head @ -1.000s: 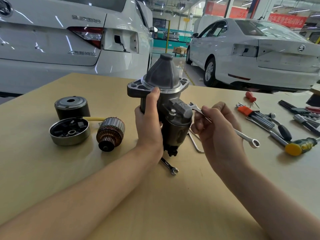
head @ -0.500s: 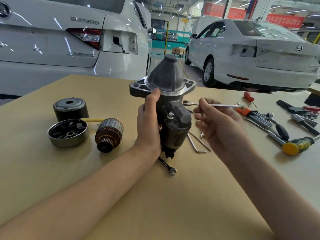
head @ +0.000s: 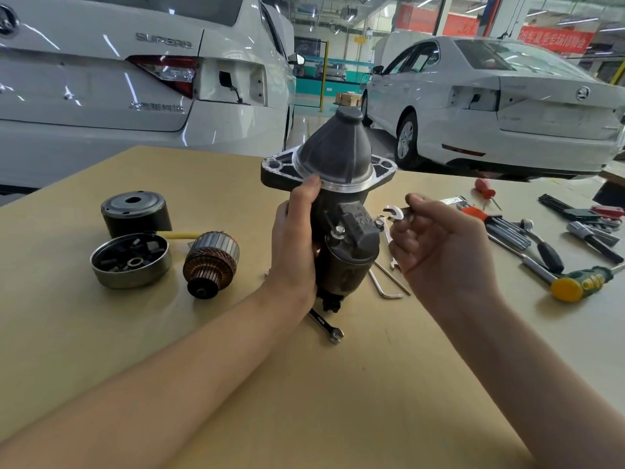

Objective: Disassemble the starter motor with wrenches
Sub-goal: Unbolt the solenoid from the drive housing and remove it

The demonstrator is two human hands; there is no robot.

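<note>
The dark grey starter motor (head: 341, 211) stands upright on the tan table (head: 338, 401), cone nose up. My left hand (head: 294, 245) grips its body from the left, thumb on the flange. My right hand (head: 436, 245) holds a small silver open-end wrench (head: 394, 212); the wrench's jaw points left, just beside the nut on the motor's right side and apart from it. Most of the wrench's shaft is hidden in my fingers.
At the left lie a black housing (head: 135, 213), a round end cover (head: 130, 260) with loose bits, and the copper armature (head: 209, 260). Another wrench (head: 326, 326) lies below the motor; hex keys (head: 385, 282) beside it. Screwdrivers and tools (head: 541, 245) fill the right.
My right hand turned the wrench from pointing down-right to level, then drew it in so its jaw faces the motor's right side. The left hand and motor shifted slightly.
</note>
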